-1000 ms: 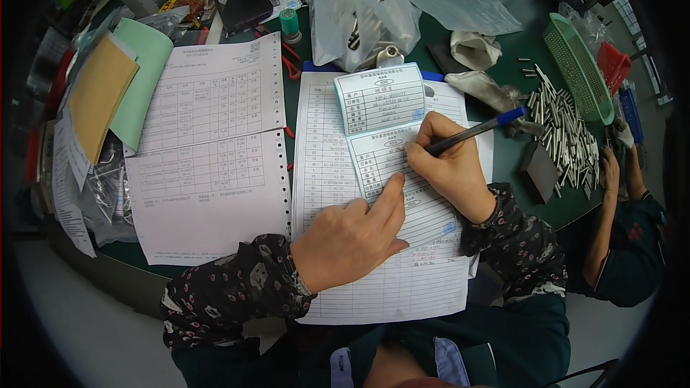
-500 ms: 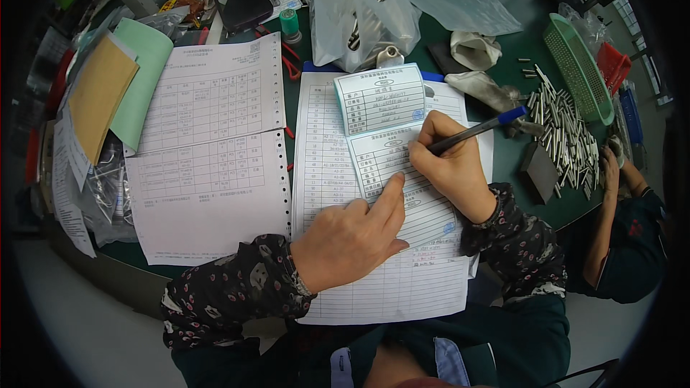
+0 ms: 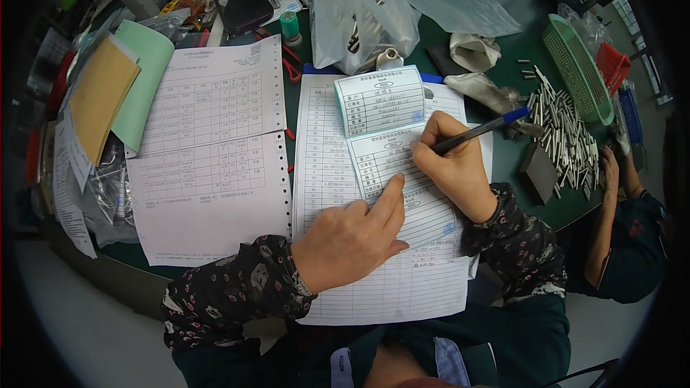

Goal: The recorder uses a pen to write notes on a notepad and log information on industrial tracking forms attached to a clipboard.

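My right hand point(image 3: 458, 170) grips a dark pen with a blue cap end point(image 3: 483, 130). It rests over a small printed form slip point(image 3: 375, 165), its pen tip hidden behind the fingers. My left hand point(image 3: 350, 243) lies across the lower slips with the index finger stretched out, pressing them down. Above, a filled-in slip point(image 3: 383, 104) with handwriting is folded upward and joins the lower one. Beneath the slips lies a ruled paper list point(image 3: 381, 302) on a blue clipboard point(image 3: 321, 68).
Left are printed sheets point(image 3: 215, 223), a green folder point(image 3: 149, 75) and a brown envelope point(image 3: 108, 93). A clear bag of metal parts point(image 3: 363, 18) stands behind. At right are loose metal pins point(image 3: 564, 133), a dark block point(image 3: 537, 172), a green basket point(image 3: 578, 65) and a co-worker's hands point(image 3: 611, 172).
My right hand and the pen have shifted very slightly to the right over the slip. My left hand stays in place. The co-worker's far hand has moved a little.
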`<state>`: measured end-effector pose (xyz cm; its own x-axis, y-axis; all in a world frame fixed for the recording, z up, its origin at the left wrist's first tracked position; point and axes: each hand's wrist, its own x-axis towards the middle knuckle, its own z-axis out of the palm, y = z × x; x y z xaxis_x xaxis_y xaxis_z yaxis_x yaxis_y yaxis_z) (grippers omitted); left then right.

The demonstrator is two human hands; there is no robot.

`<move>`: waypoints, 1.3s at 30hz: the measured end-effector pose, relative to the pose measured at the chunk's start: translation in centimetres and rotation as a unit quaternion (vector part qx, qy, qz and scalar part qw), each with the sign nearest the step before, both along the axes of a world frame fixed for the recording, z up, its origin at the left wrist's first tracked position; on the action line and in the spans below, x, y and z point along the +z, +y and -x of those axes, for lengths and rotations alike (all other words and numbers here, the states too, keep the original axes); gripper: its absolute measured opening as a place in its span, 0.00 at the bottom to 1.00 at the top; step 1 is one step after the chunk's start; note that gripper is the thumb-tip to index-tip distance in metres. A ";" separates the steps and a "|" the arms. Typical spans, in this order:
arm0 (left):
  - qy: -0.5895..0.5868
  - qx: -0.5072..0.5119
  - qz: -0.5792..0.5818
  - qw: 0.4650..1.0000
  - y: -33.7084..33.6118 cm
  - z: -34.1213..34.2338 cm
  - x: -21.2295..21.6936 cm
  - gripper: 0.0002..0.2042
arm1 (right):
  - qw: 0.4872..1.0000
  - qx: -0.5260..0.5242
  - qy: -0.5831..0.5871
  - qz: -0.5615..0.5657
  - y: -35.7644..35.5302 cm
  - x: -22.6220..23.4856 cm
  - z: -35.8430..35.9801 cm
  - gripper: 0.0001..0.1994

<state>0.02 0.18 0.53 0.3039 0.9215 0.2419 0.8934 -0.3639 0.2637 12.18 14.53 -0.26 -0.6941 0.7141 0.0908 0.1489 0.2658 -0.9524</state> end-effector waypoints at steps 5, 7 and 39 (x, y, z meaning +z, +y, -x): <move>0.001 -0.001 -0.002 1.000 0.0 0.0 -0.1 0.24 | 1.000 0.001 -0.015 -0.017 0.0 0.1 -0.1 0.08; 0.008 -0.002 -0.004 1.000 0.0 0.0 0.1 0.24 | 0.999 0.004 -0.020 -0.025 0.0 0.1 -0.1 0.08; -0.024 0.006 0.027 0.999 0.4 0.2 0.1 0.20 | 1.000 -0.018 -0.001 -0.021 0.2 0.0 -0.1 0.08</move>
<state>-0.15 0.55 0.59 0.2828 0.9368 0.2059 0.8832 -0.3380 0.3250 12.33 14.76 -0.22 -0.6683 0.7342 0.1200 0.1600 0.2994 -0.9406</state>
